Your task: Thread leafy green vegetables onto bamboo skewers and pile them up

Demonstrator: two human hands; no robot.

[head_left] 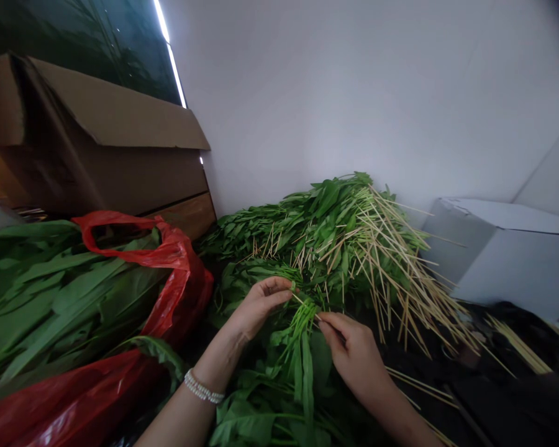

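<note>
Near the middle, my left hand point(263, 301), with a beaded bracelet on the wrist, pinches the upper end of a thin stick beside some green stems. My right hand point(349, 338) is closed on the same stick lower down, to the right. Between the hands, a bunch of green leaves point(302, 323) is threaded on the stick by its stems, with the leaf blades hanging down. Loose leaves point(251, 413) lie beneath. Behind the hands is a large pile of leaves on sticks point(326, 205), the bare stick ends pointing down and right.
A red plastic bag point(174, 285) full of large leaves stands at the left. Behind it is an open cardboard box point(135, 174). A white box point(522, 267) stands at the right, with loose sticks point(519, 347) in front, on dark material.
</note>
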